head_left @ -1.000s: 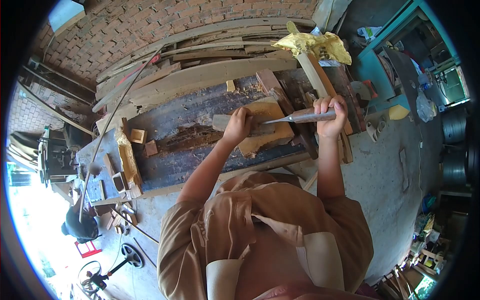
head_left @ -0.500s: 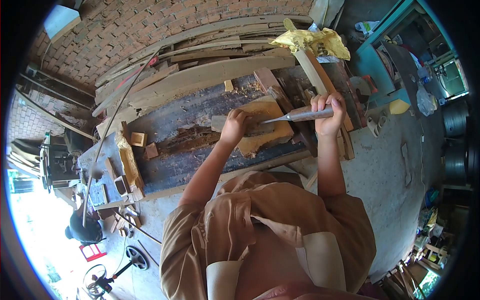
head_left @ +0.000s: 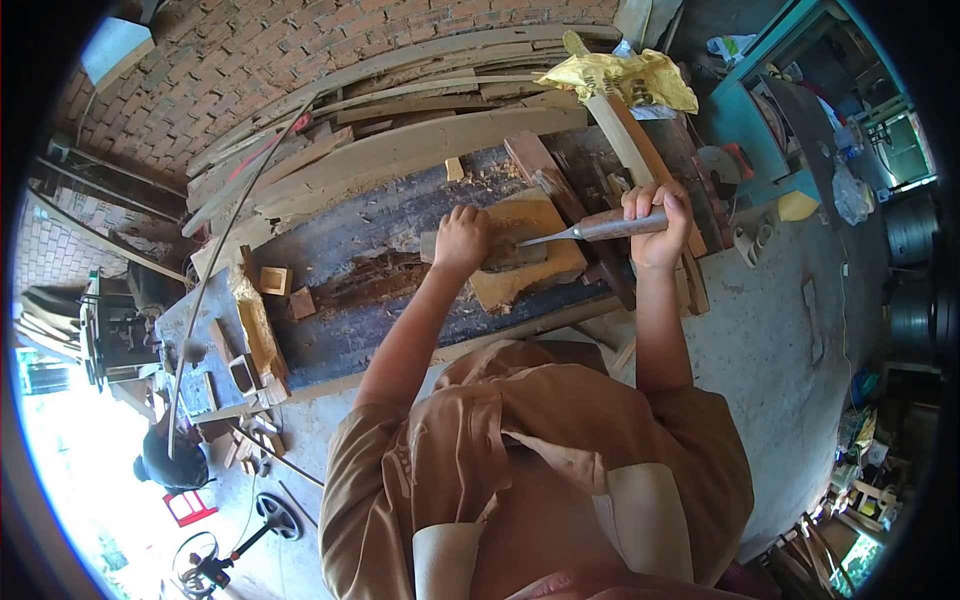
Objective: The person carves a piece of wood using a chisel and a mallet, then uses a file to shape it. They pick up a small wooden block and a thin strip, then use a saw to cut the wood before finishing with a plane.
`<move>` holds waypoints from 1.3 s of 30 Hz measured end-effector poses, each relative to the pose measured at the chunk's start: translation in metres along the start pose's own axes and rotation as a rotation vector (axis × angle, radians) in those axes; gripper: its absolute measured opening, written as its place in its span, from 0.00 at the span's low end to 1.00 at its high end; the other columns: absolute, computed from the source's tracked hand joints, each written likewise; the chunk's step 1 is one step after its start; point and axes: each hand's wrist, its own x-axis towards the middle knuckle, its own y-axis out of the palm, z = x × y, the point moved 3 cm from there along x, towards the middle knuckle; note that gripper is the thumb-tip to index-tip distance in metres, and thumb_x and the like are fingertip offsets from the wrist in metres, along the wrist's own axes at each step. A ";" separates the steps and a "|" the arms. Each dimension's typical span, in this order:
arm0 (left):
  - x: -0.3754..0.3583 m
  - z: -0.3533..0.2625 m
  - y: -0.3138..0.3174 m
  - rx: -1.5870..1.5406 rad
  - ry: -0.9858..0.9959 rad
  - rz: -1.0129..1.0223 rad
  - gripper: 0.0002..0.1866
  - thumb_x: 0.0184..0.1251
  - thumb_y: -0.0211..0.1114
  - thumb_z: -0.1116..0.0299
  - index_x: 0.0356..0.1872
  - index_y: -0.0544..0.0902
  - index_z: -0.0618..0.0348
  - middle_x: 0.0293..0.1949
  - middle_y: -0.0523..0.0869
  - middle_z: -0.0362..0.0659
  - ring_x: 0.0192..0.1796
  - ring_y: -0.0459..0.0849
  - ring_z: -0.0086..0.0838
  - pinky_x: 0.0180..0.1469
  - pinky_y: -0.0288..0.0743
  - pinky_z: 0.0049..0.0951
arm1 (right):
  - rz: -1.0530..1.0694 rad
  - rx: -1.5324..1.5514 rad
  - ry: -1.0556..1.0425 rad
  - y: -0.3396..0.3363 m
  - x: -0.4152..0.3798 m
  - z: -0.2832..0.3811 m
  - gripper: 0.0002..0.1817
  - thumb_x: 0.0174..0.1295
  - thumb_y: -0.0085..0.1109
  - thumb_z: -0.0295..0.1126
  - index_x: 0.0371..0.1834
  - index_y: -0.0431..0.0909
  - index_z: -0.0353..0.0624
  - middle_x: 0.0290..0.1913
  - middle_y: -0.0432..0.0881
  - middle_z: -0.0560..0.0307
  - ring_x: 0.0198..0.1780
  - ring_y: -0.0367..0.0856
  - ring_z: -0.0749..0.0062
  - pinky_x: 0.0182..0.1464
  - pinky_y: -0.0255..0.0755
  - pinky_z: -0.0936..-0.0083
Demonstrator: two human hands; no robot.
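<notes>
My right hand (head_left: 660, 225) is closed round the wooden handle of a chisel (head_left: 608, 226). The narrow metal blade points left, its tip at a small greyish wood piece (head_left: 518, 257). That piece lies across a thicker yellowish wood block (head_left: 550, 222) on the workbench. My left hand (head_left: 462, 240) is curled over the left end of the wood piece, gripping it. Its palm and the wood's covered part are hidden.
The dark, worn workbench (head_left: 400, 205) carries shavings, a reddish-brown block (head_left: 535, 158) and a small square wooden box (head_left: 275, 280). Long planks (head_left: 400, 140) lean by the brick wall. A yellow sack (head_left: 640, 80) sits at the far right end.
My left hand has shifted slightly left and its fingers now lie farther over the wood piece. My right hand and the chisel have hardly moved.
</notes>
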 end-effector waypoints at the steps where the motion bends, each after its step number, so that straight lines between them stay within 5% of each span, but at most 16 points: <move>1: 0.002 0.003 -0.001 0.046 -0.005 0.034 0.12 0.58 0.56 0.59 0.25 0.77 0.57 0.30 0.78 0.43 0.40 0.76 0.38 0.42 0.69 0.38 | 0.000 0.000 0.001 0.000 -0.001 0.000 0.09 0.56 0.45 0.36 0.24 0.64 0.44 0.17 0.66 0.57 0.20 0.63 0.71 0.27 0.59 0.73; 8: 0.004 0.038 -0.033 0.091 -0.450 0.073 0.22 0.62 0.50 0.49 0.23 0.79 0.58 0.32 0.81 0.45 0.41 0.78 0.39 0.44 0.68 0.41 | 0.012 0.103 -0.035 0.003 0.001 -0.003 0.07 0.54 0.47 0.32 0.24 0.65 0.41 0.16 0.67 0.54 0.18 0.64 0.71 0.25 0.62 0.74; 12: -0.006 0.050 -0.024 0.103 -0.517 0.051 0.23 0.62 0.49 0.47 0.28 0.80 0.57 0.36 0.81 0.45 0.43 0.78 0.40 0.47 0.67 0.42 | 0.084 0.108 -0.090 0.012 0.005 -0.004 0.07 0.55 0.46 0.32 0.26 0.65 0.40 0.16 0.67 0.54 0.17 0.63 0.73 0.24 0.62 0.74; 23: -0.020 0.015 -0.008 -0.089 -0.204 -0.045 0.15 0.59 0.56 0.56 0.26 0.77 0.58 0.33 0.78 0.45 0.41 0.75 0.39 0.50 0.61 0.41 | -0.028 0.015 -0.140 0.021 0.015 0.007 0.08 0.55 0.47 0.33 0.26 0.64 0.40 0.16 0.67 0.55 0.17 0.64 0.72 0.22 0.62 0.74; 30: -0.023 0.013 -0.004 0.008 -0.175 -0.130 0.15 0.59 0.56 0.56 0.29 0.77 0.59 0.37 0.78 0.44 0.44 0.74 0.37 0.50 0.61 0.40 | -0.258 0.054 -0.097 0.010 0.016 0.003 0.08 0.55 0.48 0.34 0.25 0.65 0.43 0.16 0.66 0.56 0.17 0.64 0.71 0.23 0.62 0.73; 39: -0.023 0.014 -0.003 0.014 -0.201 -0.083 0.16 0.59 0.55 0.55 0.31 0.77 0.59 0.40 0.78 0.44 0.48 0.73 0.37 0.50 0.60 0.39 | -0.302 0.023 -0.064 0.000 0.016 0.001 0.08 0.56 0.48 0.35 0.24 0.64 0.44 0.15 0.64 0.57 0.18 0.63 0.72 0.23 0.62 0.74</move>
